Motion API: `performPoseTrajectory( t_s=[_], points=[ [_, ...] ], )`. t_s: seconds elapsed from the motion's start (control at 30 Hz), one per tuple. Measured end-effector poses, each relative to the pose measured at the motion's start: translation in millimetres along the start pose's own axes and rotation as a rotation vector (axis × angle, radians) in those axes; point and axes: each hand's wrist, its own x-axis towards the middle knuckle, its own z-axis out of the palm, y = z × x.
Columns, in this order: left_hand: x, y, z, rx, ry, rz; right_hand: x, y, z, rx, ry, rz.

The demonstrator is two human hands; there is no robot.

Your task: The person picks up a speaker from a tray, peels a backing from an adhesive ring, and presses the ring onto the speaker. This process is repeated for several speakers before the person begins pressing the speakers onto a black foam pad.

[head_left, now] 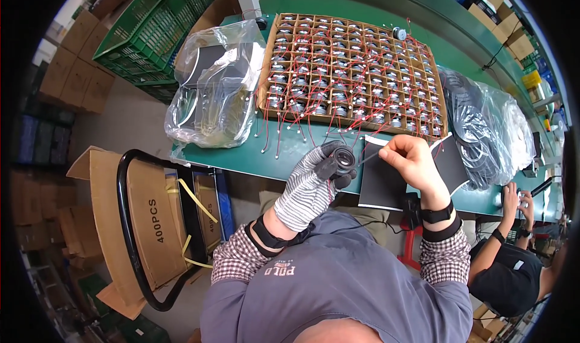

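Gloved left hand (311, 183) gripping one round speaker (344, 158), bare right hand (411, 159) pinching one thin strip (370, 156) — one partitioned tray (354, 71) behind.

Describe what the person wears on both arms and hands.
The left hand wears a grey-and-white knitted work glove with dark coated fingertips; the right hand is bare. Each wrist carries a black strap band, the right one doubled. Both forearms are covered by red-and-white checked sleeves coming out from under a grey vest-like top.

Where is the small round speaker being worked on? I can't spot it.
Head view, centre: the small round speaker sits in the gloved left hand, near the table's front edge.
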Motion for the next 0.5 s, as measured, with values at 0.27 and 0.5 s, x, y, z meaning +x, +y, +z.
performPoseTrajectory(
  t_s=[0.27,0.5],
  points=[
    [-1,-2,4,0.002,-0.070,-0.100,24,-13,15,-0.074,0.034,-0.157],
    [1,0,-1,0.059,-0.069,-0.140,29,-29,33,0.014,-0.064,-0.175]
  ],
)
